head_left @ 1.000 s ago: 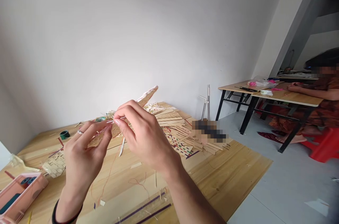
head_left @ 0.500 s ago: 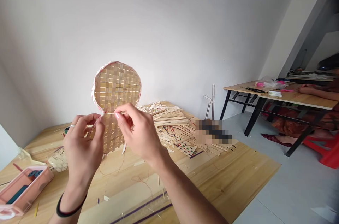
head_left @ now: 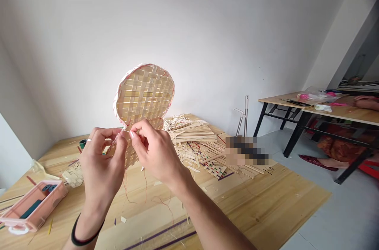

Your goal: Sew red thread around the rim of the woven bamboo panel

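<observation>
A woven bamboo-strip piece (head_left: 145, 92) with a rounded, pinched-in outline stands upright in front of me. Pale edging with red stitching runs round its rim. My left hand (head_left: 103, 151) is closed, thumb and fingers pinching the rim at the narrowed waist on the left. Close beside it, my right hand (head_left: 156, 147) is closed in a pinch on something thin and pale at the rim; whether it is a needle or thread I cannot tell. Reddish thread (head_left: 145, 187) dangles below the hands. My hands hide much of the lower woven part.
Bamboo strips (head_left: 195, 133) lie heaped behind, near a small woven sheet with coloured strips (head_left: 214, 169). A pink box (head_left: 55, 200) holding dark spools stands at left. Scraps litter the wooden table (head_left: 251, 202). At right, a person's foot (head_left: 319, 162) shows beneath another table (head_left: 364, 114).
The right hand has come closer to the left hand at the rim. The woven piece has turned and tilted a little. The whole view has shifted slightly.
</observation>
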Demonstrator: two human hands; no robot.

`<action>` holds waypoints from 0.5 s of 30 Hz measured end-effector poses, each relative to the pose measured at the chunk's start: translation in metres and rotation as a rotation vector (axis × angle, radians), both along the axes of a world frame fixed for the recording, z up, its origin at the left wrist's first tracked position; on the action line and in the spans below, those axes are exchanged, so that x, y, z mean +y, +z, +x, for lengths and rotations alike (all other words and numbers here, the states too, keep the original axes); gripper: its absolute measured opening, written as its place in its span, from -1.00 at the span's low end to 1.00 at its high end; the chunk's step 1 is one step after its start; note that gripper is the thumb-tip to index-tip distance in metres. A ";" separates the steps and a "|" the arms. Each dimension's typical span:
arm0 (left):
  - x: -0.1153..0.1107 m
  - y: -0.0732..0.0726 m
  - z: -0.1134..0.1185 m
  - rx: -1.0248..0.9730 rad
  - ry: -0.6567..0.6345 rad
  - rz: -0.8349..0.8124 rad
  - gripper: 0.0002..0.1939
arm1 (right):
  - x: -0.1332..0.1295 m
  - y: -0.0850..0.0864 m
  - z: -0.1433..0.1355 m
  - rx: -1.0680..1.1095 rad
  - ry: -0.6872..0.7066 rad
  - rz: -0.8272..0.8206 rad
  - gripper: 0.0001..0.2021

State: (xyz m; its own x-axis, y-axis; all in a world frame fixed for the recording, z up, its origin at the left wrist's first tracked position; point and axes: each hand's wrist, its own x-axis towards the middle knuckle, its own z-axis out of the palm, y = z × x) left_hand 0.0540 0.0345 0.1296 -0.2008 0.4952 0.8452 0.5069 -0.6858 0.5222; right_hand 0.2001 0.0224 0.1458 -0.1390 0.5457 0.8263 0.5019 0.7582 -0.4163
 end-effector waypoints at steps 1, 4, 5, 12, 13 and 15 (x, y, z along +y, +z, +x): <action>0.000 0.000 0.000 0.001 0.003 0.004 -0.82 | 0.000 0.000 0.000 0.006 0.002 0.004 -0.83; 0.000 -0.001 0.001 0.003 0.013 0.018 -0.83 | 0.000 0.000 -0.001 0.018 -0.001 0.019 -0.84; 0.001 -0.001 0.001 0.006 0.015 0.021 -0.83 | 0.000 -0.001 -0.001 0.020 -0.003 0.022 -0.84; 0.002 -0.001 0.003 0.000 0.008 0.032 -0.84 | 0.000 0.000 0.000 0.010 -0.014 0.007 -0.84; 0.002 -0.001 0.003 -0.008 0.008 0.030 -0.84 | 0.000 0.000 0.000 0.009 -0.013 0.006 -0.84; 0.001 -0.001 0.002 -0.020 0.012 0.027 -0.84 | 0.000 0.001 0.000 0.010 -0.010 0.006 -0.84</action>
